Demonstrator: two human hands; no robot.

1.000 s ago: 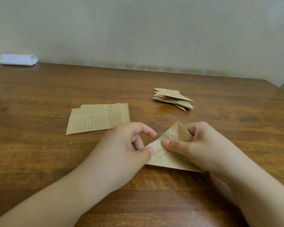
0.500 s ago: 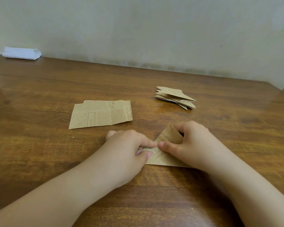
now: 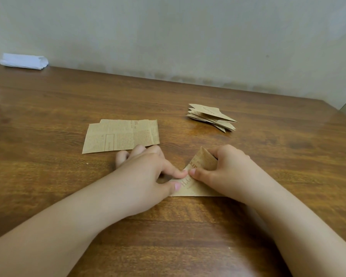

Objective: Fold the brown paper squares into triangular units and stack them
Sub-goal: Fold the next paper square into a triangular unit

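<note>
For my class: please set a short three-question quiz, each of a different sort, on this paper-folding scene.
1. True or false: both hands touch the triangular piece.
2. Which lies farthest from the person? A) flat brown sheets B) stack of folded triangles C) white bundle
3. Fill in: the stack sits on the person's ____ side of the table.

Key: 1 true: left hand and right hand pinch it. 2 C. 3 right.
</note>
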